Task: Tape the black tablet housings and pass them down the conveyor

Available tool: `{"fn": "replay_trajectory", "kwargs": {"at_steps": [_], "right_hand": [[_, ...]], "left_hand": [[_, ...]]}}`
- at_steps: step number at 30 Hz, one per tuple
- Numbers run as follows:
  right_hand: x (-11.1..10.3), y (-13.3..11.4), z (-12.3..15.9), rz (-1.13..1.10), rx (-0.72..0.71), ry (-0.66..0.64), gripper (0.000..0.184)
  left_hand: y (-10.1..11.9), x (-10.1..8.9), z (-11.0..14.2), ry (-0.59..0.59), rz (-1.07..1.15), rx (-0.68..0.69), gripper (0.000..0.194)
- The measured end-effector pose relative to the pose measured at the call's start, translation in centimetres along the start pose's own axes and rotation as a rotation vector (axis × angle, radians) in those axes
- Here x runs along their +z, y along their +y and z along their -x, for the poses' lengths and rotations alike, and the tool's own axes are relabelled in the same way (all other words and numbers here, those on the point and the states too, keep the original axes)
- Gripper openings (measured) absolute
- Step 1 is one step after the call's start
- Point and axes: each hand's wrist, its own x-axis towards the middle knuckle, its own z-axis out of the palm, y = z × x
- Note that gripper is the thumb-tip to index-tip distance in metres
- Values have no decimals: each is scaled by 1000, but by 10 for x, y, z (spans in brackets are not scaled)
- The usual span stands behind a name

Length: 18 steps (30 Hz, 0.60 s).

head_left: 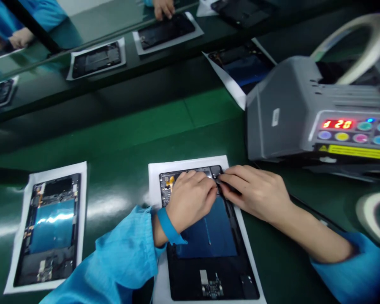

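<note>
An opened tablet [209, 249] with a blue battery lies on a white sheet [155, 177] in front of me. My left hand [191, 198] rests on its upper part, fingers curled and pressed down near the top edge. My right hand [253, 190] meets it from the right, fingertips pinched at a small dark piece by the tablet's top right corner. What the fingertips hold is too small to name. Both sleeves are blue, and a blue band circles my left wrist.
A second opened tablet [50, 230] on white paper lies to the left. A grey tape dispenser [304, 114] with a red display stands at the right, a tape roll [372, 213] near it. More tablets [96, 59] sit on the far belt, where other people's hands [163, 8] work.
</note>
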Motion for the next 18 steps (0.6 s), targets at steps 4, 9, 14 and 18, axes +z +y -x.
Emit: {"fn": "replay_trajectory", "kwargs": {"at_steps": [4,9,14,18], "right_hand": [[0,-3,2,-14,-44,4,10],[-1,-5,3,-30,-93,14,11],[-8,-14,4,16,-78,-79,18],[-10,-26,10,111,-40,-143,22]], "left_hand": [[1,0,4,15,-11,15,21],[1,0,6,22,-24,19,22],[0,2,7,46,-22,27,22],[-2,2,6,52,-30,20,20]]}}
